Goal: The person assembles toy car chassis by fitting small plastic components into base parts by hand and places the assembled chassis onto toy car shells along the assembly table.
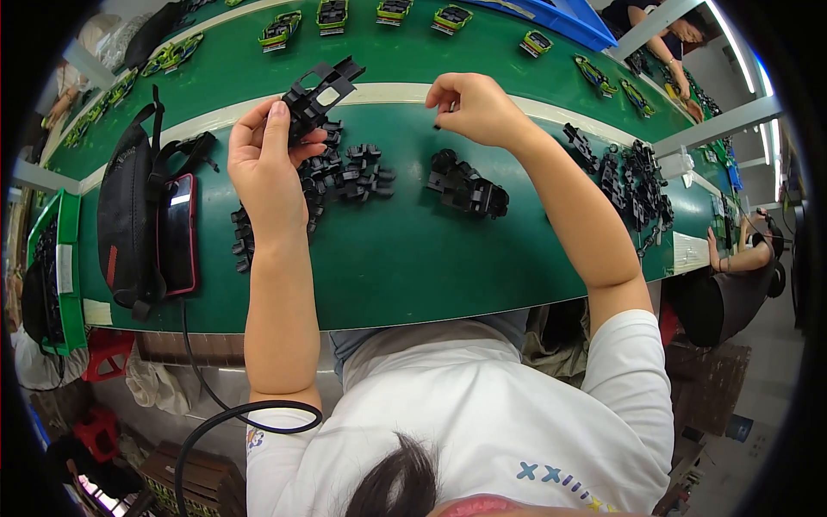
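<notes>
left hand (263, 164): raised, fingers curled in grip | right hand (472, 108): raised, fingertips pinched

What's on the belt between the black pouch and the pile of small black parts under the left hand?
In the head view, only a dark phone in a red case lies between the black pouch and the parts pile; otherwise bare green belt.

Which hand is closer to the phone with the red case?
Left. The left hand holds a black plastic frame just right of the phone; the right hand is farther right.
</notes>
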Demonstrator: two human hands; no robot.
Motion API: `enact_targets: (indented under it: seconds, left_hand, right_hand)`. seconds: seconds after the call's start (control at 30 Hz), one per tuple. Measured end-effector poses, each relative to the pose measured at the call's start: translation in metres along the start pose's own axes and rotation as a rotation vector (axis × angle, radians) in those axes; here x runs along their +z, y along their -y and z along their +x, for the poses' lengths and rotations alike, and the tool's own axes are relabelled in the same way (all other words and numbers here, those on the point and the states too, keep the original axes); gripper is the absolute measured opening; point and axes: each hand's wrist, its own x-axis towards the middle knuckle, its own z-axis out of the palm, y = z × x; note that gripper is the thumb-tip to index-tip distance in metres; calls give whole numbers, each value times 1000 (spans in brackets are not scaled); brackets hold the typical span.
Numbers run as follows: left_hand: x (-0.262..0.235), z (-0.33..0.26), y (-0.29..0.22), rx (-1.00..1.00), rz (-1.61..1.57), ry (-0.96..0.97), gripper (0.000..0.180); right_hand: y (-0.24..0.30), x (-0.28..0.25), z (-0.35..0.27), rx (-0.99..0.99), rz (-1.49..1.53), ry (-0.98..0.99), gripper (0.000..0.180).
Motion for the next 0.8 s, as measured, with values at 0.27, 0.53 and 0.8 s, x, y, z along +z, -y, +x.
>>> enact_targets:
  seconds: [0.27, 0.53, 0.8]
  left_hand:
    - [-4, 4, 1, 8, -32, -12, 19]
    - [-5, 1, 1, 27, -6, 22, 19]
    - [-1, 1, 4, 14, -18, 20, 19]
  right_hand:
    - [-14, -25, -18, 44, 40, 127, 15]
    - [60, 16, -30, -196, -281, 229, 26]
    - [80, 53, -34, -100, -414, 361, 25]
